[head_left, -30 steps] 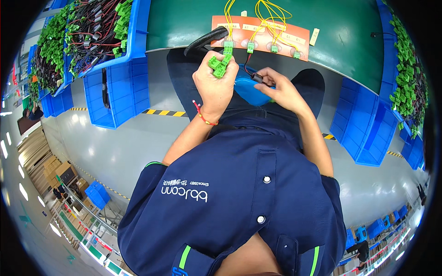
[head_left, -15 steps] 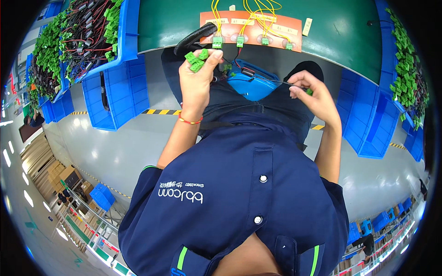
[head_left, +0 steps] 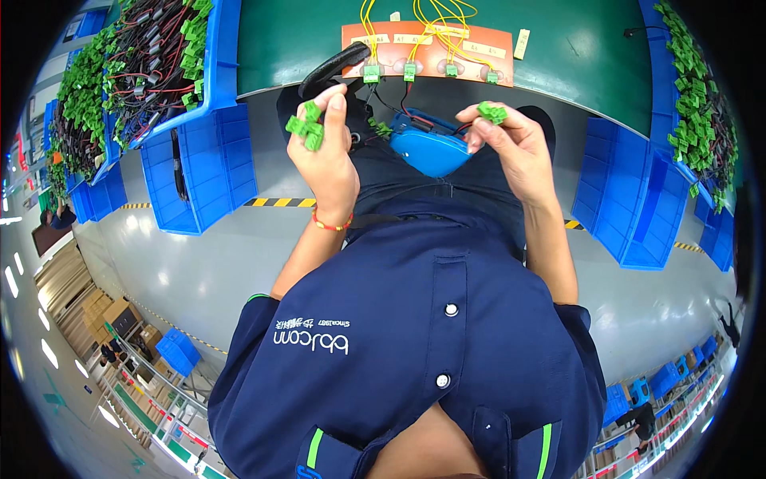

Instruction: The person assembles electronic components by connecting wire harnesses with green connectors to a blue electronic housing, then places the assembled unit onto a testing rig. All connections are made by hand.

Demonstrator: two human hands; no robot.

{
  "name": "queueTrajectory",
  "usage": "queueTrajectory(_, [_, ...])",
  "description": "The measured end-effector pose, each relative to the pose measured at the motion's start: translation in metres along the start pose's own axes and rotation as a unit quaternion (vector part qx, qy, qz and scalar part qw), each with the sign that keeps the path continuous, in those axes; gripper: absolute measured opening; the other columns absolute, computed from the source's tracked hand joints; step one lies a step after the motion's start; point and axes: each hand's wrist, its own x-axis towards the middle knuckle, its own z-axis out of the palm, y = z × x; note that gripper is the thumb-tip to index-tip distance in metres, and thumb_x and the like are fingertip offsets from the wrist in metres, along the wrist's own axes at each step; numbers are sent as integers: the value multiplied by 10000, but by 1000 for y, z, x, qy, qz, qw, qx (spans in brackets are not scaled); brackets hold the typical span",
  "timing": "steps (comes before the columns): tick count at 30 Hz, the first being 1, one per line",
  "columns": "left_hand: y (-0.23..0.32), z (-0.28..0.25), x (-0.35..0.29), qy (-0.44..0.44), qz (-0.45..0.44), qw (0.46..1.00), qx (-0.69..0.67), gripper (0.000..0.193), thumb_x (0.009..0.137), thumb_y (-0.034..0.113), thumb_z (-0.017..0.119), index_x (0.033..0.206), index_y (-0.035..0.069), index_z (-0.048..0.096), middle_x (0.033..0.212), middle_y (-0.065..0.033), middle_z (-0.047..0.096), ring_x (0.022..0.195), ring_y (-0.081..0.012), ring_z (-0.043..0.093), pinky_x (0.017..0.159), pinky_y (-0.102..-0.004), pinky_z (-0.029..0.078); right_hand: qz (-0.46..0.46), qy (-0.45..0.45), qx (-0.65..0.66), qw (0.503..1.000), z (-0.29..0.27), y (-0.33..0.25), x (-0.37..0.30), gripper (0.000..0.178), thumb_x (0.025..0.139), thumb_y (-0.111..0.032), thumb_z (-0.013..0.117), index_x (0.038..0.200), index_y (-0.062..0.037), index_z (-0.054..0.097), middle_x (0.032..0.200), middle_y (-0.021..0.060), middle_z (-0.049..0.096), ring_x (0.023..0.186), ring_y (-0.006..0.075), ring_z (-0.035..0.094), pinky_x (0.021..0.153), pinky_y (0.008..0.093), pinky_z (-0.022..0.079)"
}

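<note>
The left hand [head_left: 325,164] is closed round a small bunch of green plugs [head_left: 307,126], which stick out on its outer side, its thumb and forefinger pointing up toward the table [head_left: 582,56]. The right hand [head_left: 520,156] is partly closed, with one green plug [head_left: 492,113] at the tips of its thumb and fingers; a dark red wire [head_left: 461,126] shows just beside those fingertips. Both hands are over the lap, well apart, short of the table's near edge. Between them, on the lap, is a blue bin [head_left: 431,153], and a wire with a black sleeve lies at its far rim. Further green plugs show at the bin's left side, partly hidden. At the table's edge is an orange board [head_left: 431,64] bearing four green sockets [head_left: 371,73] in a row, with yellow wires [head_left: 435,33] looping above them. A thick black strap [head_left: 335,67] curves at the board's left end, near the left hand. A blue crate [head_left: 227,56] of wired plugs stands to the left, and more green plugs [head_left: 702,120] are heaped at the far right. A red bracelet [head_left: 331,225] circles the left wrist.
</note>
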Motion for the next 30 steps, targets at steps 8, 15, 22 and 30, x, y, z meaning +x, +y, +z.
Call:
queueTrajectory(8, [14,33,-23,-274,-29,958,78,245,924,101,682,1143,-9,686,850,2,513,773,-68,525,702,-230,452,28,-37,-36,998,22,1,4,189,976,-159,615,979,19,679,845,14,615,748,79,554,725,227,468])
queueTrajectory(15, [2,36,-19,-290,-4,956,54,186,931,89,666,1092,2,699,857,-13,539,822,-86,543,724,-240,465,56,-26,-3,998,10,7,0,265,988,-191,593,881,34,683,879,1,569,865,99,566,803,252,444])
queueTrajectory(22, [2,31,-16,-251,-8,967,47,155,955,102,639,1071,4,670,959,-36,617,836,-79,542,756,-231,466,69,-30,45,996,13,-1,8,260,1000,-187,550,964,33,683,1006,63,627,909,136,600,880,288,469])
queueTrajectory(30, [6,24,-10,-165,-69,983,-51,144,1004,164,583,1024,22,594,807,-45,664,579,-11,450,515,-178,339,91,-19,52,994,3,-2,14,378,1002,-256,430,961,30,673,792,41,604,720,117,549,730,257,446])
